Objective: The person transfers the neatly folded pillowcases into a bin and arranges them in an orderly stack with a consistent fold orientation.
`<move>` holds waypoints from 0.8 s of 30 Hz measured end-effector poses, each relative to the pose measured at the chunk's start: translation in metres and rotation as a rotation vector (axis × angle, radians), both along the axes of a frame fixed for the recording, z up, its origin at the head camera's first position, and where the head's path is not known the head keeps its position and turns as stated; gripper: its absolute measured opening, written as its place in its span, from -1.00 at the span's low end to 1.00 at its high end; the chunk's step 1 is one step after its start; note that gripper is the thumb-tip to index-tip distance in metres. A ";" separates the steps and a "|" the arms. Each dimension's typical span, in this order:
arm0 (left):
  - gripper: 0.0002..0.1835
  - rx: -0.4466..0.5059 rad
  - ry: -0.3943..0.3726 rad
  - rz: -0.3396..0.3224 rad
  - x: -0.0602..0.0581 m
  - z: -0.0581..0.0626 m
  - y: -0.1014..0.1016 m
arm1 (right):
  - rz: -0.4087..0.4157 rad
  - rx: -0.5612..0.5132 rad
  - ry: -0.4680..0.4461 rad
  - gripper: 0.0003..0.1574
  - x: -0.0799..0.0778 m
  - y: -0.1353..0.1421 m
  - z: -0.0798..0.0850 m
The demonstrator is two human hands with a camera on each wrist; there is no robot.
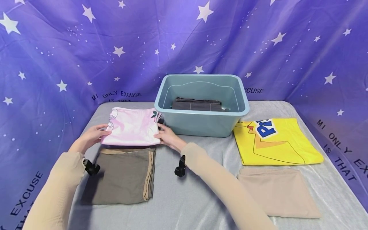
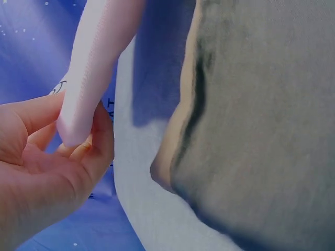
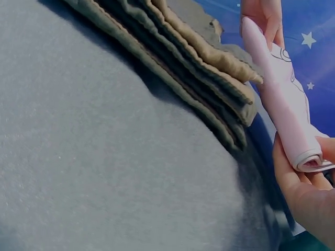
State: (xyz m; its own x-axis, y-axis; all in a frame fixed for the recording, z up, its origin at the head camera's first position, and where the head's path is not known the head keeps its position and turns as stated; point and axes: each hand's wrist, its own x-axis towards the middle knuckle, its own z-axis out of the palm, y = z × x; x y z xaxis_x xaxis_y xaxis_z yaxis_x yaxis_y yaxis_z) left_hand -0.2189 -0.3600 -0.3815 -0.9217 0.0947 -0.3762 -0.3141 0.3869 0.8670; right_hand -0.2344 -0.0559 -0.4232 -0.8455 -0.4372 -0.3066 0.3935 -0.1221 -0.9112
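Both hands hold a folded pink cloth (image 1: 133, 127) with white parts and a printed motif, raised over the far left of the table. My left hand (image 1: 91, 137) pinches its left end; in the left wrist view the pink cloth (image 2: 89, 78) runs between thumb and fingers. At the opposite end, my right hand (image 1: 171, 139) grips with thumb above and fingers beneath. The right wrist view shows the rolled-looking fold of the pink cloth (image 3: 285, 104) between the two hands. Just nearer the body lies a folded grey-brown cloth (image 1: 123, 179) with tan edges.
A blue-grey plastic bin (image 1: 198, 124) stands at the back centre, close to the right hand, with dark folded cloth (image 1: 198, 105) inside. On the right lie a folded yellow printed cloth (image 1: 279, 153) and a folded beige cloth (image 1: 281, 193). A purple starry curtain (image 1: 143, 41) hangs behind.
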 end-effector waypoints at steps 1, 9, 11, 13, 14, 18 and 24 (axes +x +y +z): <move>-0.34 0.000 0.003 0.000 0.001 0.001 0.000 | 0.003 0.002 0.002 -0.15 0.000 0.000 0.001; -0.38 0.013 0.032 -0.009 0.009 0.009 -0.002 | 0.029 -0.012 0.029 -0.18 0.001 0.000 0.009; -0.42 0.015 0.037 -0.010 0.010 0.010 -0.003 | 0.036 -0.014 0.031 -0.19 0.001 0.000 0.011; -0.46 0.017 0.043 -0.014 0.012 0.011 -0.005 | 0.047 -0.015 0.037 -0.19 0.002 0.000 0.014; -0.51 0.023 0.045 -0.011 0.013 0.012 -0.005 | 0.052 -0.017 0.042 -0.19 0.002 0.001 0.015; -0.68 0.045 0.056 0.007 0.018 0.014 -0.006 | 0.073 -0.019 0.062 -0.20 0.003 0.001 0.018; -0.77 0.082 0.061 0.033 0.023 0.017 -0.008 | 0.084 -0.029 0.064 -0.20 0.003 0.000 0.022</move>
